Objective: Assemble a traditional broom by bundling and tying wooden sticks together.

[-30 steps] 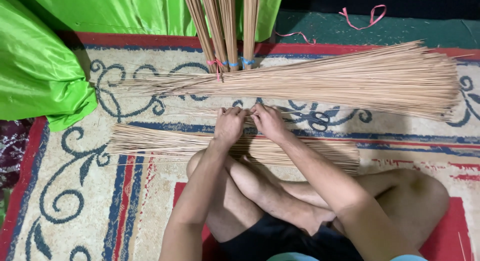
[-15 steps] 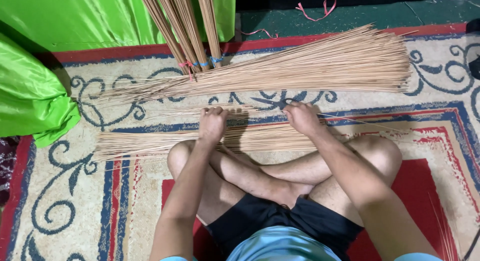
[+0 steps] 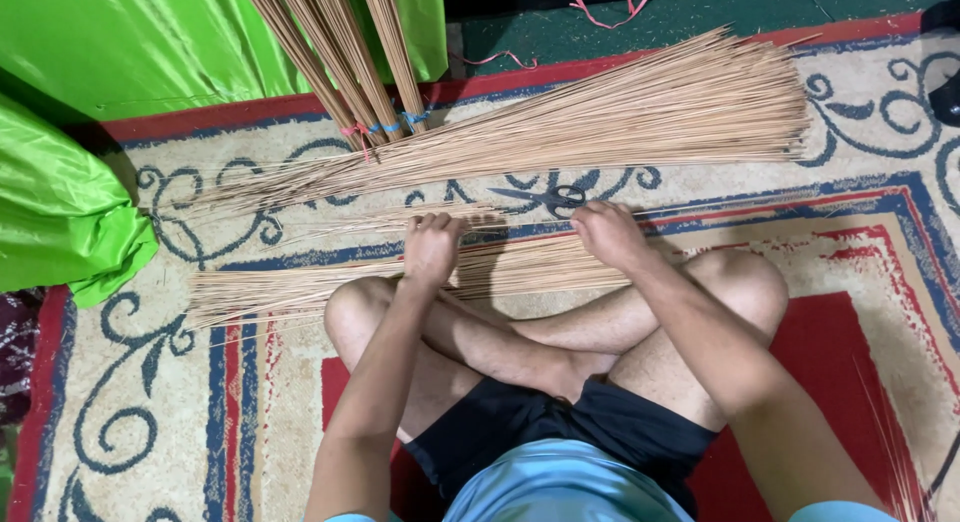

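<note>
Thin tan stick bundle (image 3: 300, 287) laid flat on patterned rug, approx horizontal, running 9 to 3 o'clock just in front of crossed legs. Sticks long, straight, pale brown, loosely gathered; left end fanned slightly, mid section hidden under hands. Bundle is pressed by left hand (image 3: 432, 247) near centre, fingers curled over sticks, and by right hand (image 3: 607, 232) further toward 3 o'clock, also curled on top. A few loose sticks (image 3: 400, 220) lie just at 12 o'clock of bundle, same orientation.
</note>
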